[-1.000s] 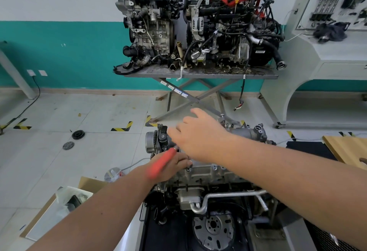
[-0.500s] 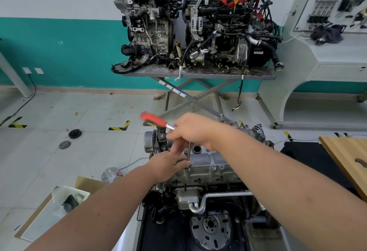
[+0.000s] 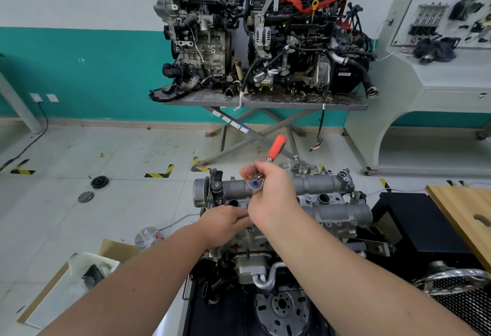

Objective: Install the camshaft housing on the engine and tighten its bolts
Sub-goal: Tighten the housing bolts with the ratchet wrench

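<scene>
The grey camshaft housing [image 3: 326,197] lies on top of the engine [image 3: 255,264] in front of me. My right hand [image 3: 271,197] grips the head of a ratchet wrench [image 3: 268,163] over the housing's left part; its orange handle points up and away to the right. Below it my left hand [image 3: 225,225] pinches the extension shaft at the housing's near edge, close to a bolt. The socket and the bolt head are hidden by my fingers.
Two engines stand on a grey scissor table [image 3: 265,103] by the far wall. A wooden board [image 3: 462,218] lies on a black stand at right. A cardboard box [image 3: 79,280] sits on the floor at left, with round black parts [image 3: 99,182] farther out.
The ratchet handle has swung clockwise, from pointing toward me at the lower left, past the far left, to pointing up and to the right. My left hand has stayed at the shaft.
</scene>
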Motion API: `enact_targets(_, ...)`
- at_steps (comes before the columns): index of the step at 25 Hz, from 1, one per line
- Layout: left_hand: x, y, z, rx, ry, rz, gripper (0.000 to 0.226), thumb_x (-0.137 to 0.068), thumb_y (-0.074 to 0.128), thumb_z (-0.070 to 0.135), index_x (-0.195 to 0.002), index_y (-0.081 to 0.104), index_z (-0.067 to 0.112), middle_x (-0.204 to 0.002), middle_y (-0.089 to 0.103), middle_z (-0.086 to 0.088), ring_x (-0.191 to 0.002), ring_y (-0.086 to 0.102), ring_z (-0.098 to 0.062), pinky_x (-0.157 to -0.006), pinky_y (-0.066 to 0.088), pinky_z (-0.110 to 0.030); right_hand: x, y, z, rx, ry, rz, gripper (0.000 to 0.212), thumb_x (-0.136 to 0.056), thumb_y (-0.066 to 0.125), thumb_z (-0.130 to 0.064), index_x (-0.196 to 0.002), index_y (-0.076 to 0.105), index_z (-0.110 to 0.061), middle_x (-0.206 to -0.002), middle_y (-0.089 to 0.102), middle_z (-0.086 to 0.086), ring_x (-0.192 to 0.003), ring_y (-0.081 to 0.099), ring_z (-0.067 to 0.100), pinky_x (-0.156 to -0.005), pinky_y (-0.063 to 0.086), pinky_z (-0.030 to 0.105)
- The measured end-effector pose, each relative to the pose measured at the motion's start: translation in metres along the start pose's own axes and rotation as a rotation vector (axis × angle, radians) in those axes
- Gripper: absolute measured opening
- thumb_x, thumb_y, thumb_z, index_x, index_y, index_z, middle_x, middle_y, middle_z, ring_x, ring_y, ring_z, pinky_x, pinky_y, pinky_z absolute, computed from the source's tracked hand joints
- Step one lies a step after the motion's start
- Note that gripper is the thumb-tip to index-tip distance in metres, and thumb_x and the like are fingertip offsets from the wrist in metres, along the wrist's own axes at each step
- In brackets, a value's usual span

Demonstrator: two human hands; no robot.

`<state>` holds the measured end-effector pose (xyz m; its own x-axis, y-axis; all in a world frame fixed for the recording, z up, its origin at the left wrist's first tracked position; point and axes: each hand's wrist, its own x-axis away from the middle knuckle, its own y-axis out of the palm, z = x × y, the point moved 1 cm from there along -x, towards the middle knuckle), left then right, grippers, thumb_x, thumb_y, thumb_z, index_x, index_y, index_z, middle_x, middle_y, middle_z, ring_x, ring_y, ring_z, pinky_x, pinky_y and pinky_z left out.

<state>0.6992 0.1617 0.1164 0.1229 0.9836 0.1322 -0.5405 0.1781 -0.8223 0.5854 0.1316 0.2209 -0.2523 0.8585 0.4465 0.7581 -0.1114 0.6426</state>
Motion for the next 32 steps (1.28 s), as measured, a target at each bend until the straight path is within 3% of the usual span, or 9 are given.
enact_targets(3,-0.003,0.002,-0.006,-0.02,-0.01,-0.006,0.027,-0.093,0.036,0.066,-0.07,0.05,0.06,-0.063,0.056,0.026,-0.062,0.051,0.01,-0.059,0.036,-0.028,-0.001,-0.008,-0.005,-0.138,0.053,-0.137,0.008,-0.087,0.044,0.0,-0.087,0.047,-0.009,-0.058,0.063,0.006,-0.055,0.064,0.017,-0.081,0.045,0.028)
enact_targets(8,-0.005,0.002,-0.008,-0.05,-0.018,-0.003,0.032,-0.099,0.043,0.059,-0.069,0.05,0.05,-0.059,0.053,0.024,-0.057,0.049,0.006,-0.06,0.038,-0.029,-0.001,-0.023,-0.009,-0.124,0.111,-0.318,0.021,-0.064,0.044,-0.006,-0.083,0.051,-0.008,-0.07,0.067,0.01,-0.064,0.068,0.021,-0.091,0.043,0.031)
enact_targets(13,-0.007,0.005,-0.012,-0.096,-0.013,-0.003,0.032,-0.1,0.043,0.057,-0.087,0.06,0.032,-0.067,0.055,0.011,-0.063,0.05,0.0,-0.07,0.047,-0.033,0.0,-0.037,-0.012,-0.044,0.128,-0.467,0.034,-0.065,0.044,0.009,-0.089,0.056,-0.012,-0.083,0.071,0.004,-0.085,0.067,0.022,-0.077,0.053,0.028)
enact_targets(17,-0.007,0.005,-0.012,-0.095,0.006,-0.006,0.031,-0.1,0.043,0.056,-0.082,0.058,0.035,-0.066,0.054,0.011,-0.063,0.051,0.0,-0.069,0.047,-0.033,0.001,-0.043,-0.012,0.014,0.073,-0.56,0.043,-0.071,0.052,0.02,-0.091,0.055,-0.017,-0.088,0.071,0.004,-0.094,0.064,0.024,-0.077,0.055,0.029)
enact_targets(20,-0.007,0.005,-0.011,-0.085,0.002,-0.003,0.034,-0.099,0.044,0.056,-0.069,0.05,0.043,-0.063,0.053,0.012,-0.061,0.05,0.0,-0.066,0.044,-0.031,0.003,-0.042,-0.008,0.056,-0.023,-0.573,0.039,-0.07,0.055,0.017,-0.078,0.055,-0.021,-0.087,0.07,0.007,-0.092,0.063,0.025,-0.08,0.051,0.029)
enact_targets(25,-0.006,0.004,-0.013,-0.087,-0.012,-0.006,0.038,-0.1,0.042,0.055,-0.075,0.055,0.031,-0.064,0.054,0.009,-0.061,0.051,-0.003,-0.067,0.045,-0.035,0.006,-0.046,0.009,0.092,-0.29,-0.519,0.042,-0.079,0.064,0.016,-0.067,0.064,-0.024,-0.098,0.072,0.008,-0.093,0.068,0.019,-0.081,0.053,0.025)
enact_targets(27,-0.005,0.005,-0.014,-0.083,-0.024,-0.012,0.041,-0.1,0.04,0.054,-0.075,0.054,0.025,-0.063,0.053,0.009,-0.059,0.05,-0.004,-0.068,0.046,-0.037,0.008,-0.056,0.019,0.337,-0.535,-0.438,0.03,-0.09,0.065,0.003,-0.08,0.071,-0.025,-0.112,0.072,0.0,-0.107,0.068,0.014,-0.089,0.052,0.023)
enact_targets(29,-0.005,0.004,-0.012,-0.069,-0.027,-0.015,0.041,-0.101,0.041,0.052,-0.07,0.05,0.028,-0.062,0.052,0.009,-0.057,0.049,-0.001,-0.066,0.045,-0.035,0.006,-0.064,0.017,0.704,-0.929,-0.411,0.014,-0.094,0.066,-0.011,-0.101,0.074,-0.02,-0.124,0.067,-0.004,-0.118,0.062,0.014,-0.098,0.05,0.027)
enact_targets(32,-0.005,0.002,-0.009,-0.05,-0.03,-0.029,0.041,-0.103,0.044,0.046,-0.066,0.048,0.029,-0.062,0.051,0.008,-0.057,0.047,-0.004,-0.062,0.041,-0.033,-0.003,-0.06,-0.007,1.038,-1.143,-0.578,0.026,-0.089,0.073,-0.014,-0.114,0.075,-0.02,-0.14,0.06,-0.004,-0.128,0.056,0.017,-0.104,0.047,0.044)
